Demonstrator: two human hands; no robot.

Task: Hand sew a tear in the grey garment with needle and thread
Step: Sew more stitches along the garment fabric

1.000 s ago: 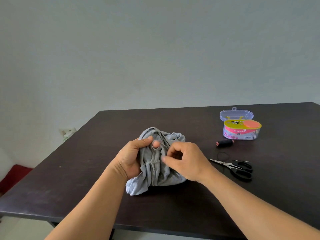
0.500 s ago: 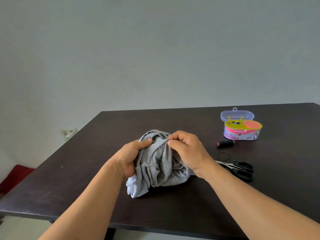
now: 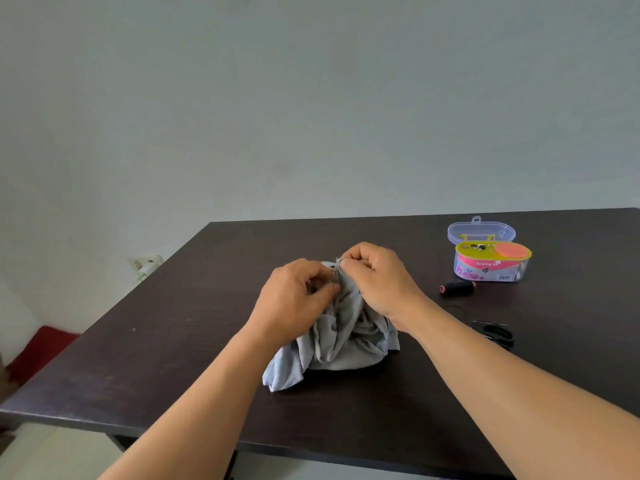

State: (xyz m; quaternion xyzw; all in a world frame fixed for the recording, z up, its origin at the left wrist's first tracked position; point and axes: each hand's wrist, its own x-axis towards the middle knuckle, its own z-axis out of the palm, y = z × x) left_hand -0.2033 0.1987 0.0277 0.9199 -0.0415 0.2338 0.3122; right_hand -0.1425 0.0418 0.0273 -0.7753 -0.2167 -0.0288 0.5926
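Observation:
A bunched grey garment (image 3: 341, 341) is lifted at its top above the dark table (image 3: 180, 358). My left hand (image 3: 294, 299) pinches the cloth's upper fold from the left. Just right of it, my right hand (image 3: 375, 278) pinches the same raised edge with curled fingers. No needle or thread shows between the fingers. A black thread spool (image 3: 457, 287) lies on the table to the right.
An open sewing kit box (image 3: 490, 263) with its clear lid (image 3: 481, 232) behind stands at the back right. Black scissors (image 3: 495, 332) lie near my right forearm. A red thing (image 3: 38, 351) sits on the floor at the left.
Both hands have risen and drawn together at the garment's top, pulling the cloth up into a peak. My right hand moved from the cloth's front to its upper edge.

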